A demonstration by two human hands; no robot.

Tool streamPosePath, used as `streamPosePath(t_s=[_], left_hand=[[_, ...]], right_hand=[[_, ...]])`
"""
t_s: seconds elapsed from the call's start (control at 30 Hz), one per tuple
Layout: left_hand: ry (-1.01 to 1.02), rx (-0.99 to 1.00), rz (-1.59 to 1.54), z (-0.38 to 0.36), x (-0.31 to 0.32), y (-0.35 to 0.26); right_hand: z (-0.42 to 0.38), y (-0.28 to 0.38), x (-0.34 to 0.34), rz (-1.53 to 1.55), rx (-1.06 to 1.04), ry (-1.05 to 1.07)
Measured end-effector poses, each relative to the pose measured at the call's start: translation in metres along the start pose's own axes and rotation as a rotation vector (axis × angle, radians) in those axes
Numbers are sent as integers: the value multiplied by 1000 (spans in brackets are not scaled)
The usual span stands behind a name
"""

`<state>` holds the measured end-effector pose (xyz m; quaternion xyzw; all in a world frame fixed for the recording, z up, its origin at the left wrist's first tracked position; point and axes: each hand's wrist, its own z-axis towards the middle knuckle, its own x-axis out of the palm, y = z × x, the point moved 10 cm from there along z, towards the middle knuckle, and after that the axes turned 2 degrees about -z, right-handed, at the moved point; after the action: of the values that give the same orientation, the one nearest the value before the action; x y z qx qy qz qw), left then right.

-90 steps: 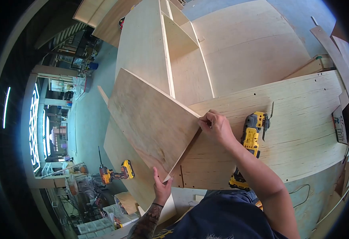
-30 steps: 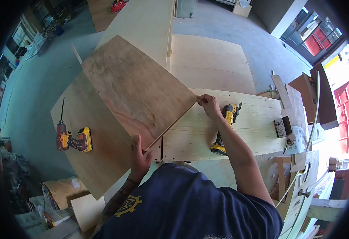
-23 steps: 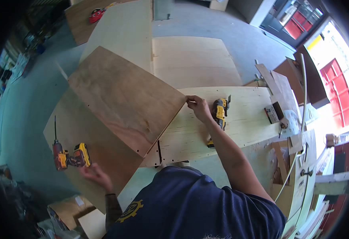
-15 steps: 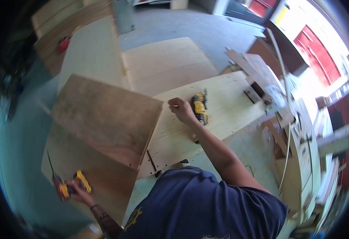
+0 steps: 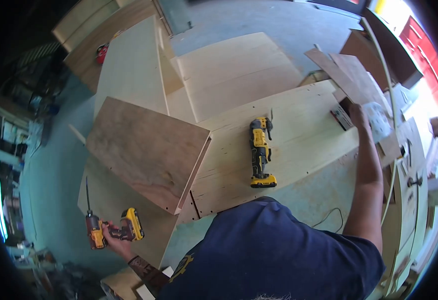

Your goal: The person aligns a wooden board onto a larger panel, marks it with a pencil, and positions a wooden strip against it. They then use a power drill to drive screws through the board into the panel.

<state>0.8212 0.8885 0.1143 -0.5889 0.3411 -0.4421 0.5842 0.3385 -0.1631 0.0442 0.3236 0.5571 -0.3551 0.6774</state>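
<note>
My left hand (image 5: 115,236) is wrapped round the grip of a yellow and black cordless impact driver (image 5: 97,231). A long thin bit points away from me, and the battery is at the right. Stretched far to the right, my right hand (image 5: 360,116) is at a small open box (image 5: 341,117) near the end of a pale plywood panel (image 5: 304,130); its fingers are hidden. A yellow and black oscillating multi-tool (image 5: 260,150) lies on that panel, between my hands. Ahead of the driver, a brown plywood board (image 5: 149,147) sits raised and slanted, its near corner over the pale panel.
Behind stand more plywood panels (image 5: 239,70) and a long pale board (image 5: 129,65) with a red tool (image 5: 102,53) beside it. Offcuts (image 5: 356,75) and a clear plastic bag (image 5: 378,122) are at the right. A thin pale strip (image 5: 382,60) runs along there.
My right hand has moved from the brown board's corner, where its fingers were pinched, rightward to the small box. My left hand still holds the driver. The view has shifted.
</note>
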Motion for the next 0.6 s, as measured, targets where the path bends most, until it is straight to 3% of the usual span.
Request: streamPosePath(t_s=[0.07,0.13,0.17,0.23,0.37,0.5,0.6], left_hand=[[157,-13,-136,-20,35,-8],[201,-27,-164,-41,63,-25],[367,-100,-145,-50,83,-23],[494,-84,-63,-70,111,-23],[539,-47,10,-145,192,-43],[679,-157,144,-201,234,-8],[737,-284,176,-233,244,57]], right_hand=[[14,-40,51,24,9,164],[17,-47,60,32,79,205],[17,-42,58,52,72,224],[18,-40,55,77,69,258],[10,-36,42,133,48,246],[7,-47,41,207,88,186],[6,-49,43,156,69,115]])
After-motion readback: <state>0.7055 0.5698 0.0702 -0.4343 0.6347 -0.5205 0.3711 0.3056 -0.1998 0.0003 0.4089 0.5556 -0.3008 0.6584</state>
